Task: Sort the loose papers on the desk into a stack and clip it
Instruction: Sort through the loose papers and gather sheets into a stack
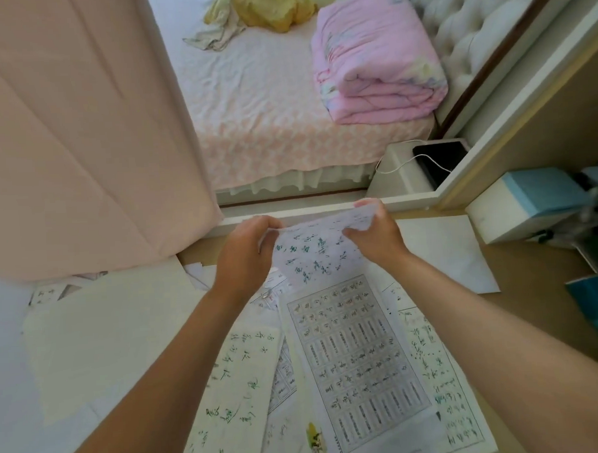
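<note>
Sheet [317, 256] with green handwriting is held above the table [519, 278], pinched at its far edge by both hands. Left hand [247, 252] fingers [267, 227] grip the left corner; right hand [376, 233] fingers [354, 232] grip the right corner. Below the fingers, loose papers [358, 364] lie overlapped on the table. A small metal clip [265, 295] lies just beside the left wrist.

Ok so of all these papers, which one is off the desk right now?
The handwritten sheet pinched at its top corners by the left hand and right hand. It hangs in the air, while the printed grid sheet and the other papers lie flat.
</note>
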The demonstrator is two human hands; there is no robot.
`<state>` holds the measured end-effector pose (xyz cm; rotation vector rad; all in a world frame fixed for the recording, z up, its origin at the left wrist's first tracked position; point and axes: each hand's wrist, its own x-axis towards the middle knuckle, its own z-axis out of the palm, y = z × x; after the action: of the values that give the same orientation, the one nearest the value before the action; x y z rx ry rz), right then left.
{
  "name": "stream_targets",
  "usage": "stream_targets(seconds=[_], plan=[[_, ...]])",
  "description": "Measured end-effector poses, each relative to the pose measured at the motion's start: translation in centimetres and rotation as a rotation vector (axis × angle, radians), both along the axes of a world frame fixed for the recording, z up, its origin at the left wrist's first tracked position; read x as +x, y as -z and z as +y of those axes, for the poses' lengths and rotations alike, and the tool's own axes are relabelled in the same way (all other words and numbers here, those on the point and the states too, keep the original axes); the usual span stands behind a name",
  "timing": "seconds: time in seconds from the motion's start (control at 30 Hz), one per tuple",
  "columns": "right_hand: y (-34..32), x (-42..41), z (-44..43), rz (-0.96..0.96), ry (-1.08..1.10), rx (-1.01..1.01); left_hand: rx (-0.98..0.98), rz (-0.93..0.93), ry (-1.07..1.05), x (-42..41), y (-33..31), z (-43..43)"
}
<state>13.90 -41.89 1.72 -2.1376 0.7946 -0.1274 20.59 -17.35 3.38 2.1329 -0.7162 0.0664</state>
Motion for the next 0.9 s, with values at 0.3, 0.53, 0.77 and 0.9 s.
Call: stream_targets(seconds=[0.3, 0.53, 0.77, 0.9], plan=[[-5.0, -9.0, -0.7, -0.279, 0.226, 0.307, -0.335, 0.346, -0.327, -6.6, -1.9, 0.3], [1.7, -16.6, -0.9, 0.145, 0.226, 0.301, 0.263, 0.781, -0.227, -13.9, 4.5, -1.6], [7.4, -20.2, 3.6, 0.568, 0.073, -0.071, 0.438, 0.909, -0.332, -19.9, 8.5, -1.1], [7.2, -20.3, 4.6, 0.46, 0.178, 0.065, 0.125, 1.112, -0.454, -20.0, 8.0, -0.9]])
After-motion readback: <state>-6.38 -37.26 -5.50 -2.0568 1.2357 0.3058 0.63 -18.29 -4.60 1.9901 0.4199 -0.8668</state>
